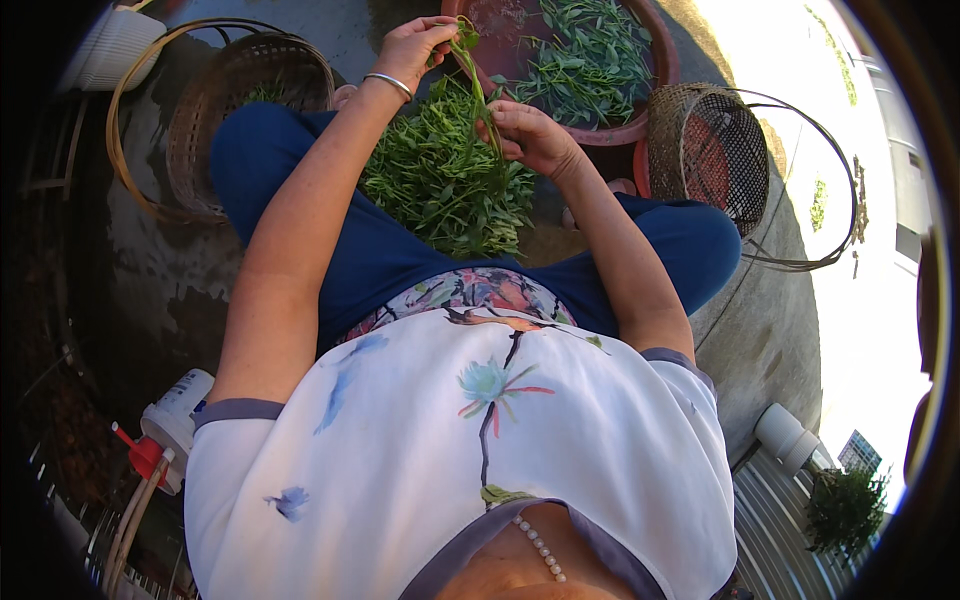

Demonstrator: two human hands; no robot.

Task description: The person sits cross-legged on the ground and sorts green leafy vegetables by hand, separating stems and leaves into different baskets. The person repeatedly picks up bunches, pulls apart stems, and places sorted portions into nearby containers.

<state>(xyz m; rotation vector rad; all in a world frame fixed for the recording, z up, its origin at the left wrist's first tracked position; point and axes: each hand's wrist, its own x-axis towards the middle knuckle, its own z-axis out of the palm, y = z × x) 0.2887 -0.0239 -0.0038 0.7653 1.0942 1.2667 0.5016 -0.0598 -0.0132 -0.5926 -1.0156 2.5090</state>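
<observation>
My left hand (420, 49), with a metal bangle at its wrist, pinches the upper end of a few long green leafy stems (474, 73). Lower down the same stems, my right hand (531, 135) has them between thumb and fingers. Both hands hover over a large heap of cut leafy greens (442, 169) lying between my knees. Just beyond the right hand is a round reddish-brown basin (615, 135) of water, with loose green stems (589, 64) floating in it.
To the left stands a woven basket (196, 154) with a hoop handle and some greens inside. Another woven basket (664, 124) tilts on the right. A white ribbed container (112, 49) is at upper left. Behind me are a white bucket (176, 409) and a potted plant (846, 506).
</observation>
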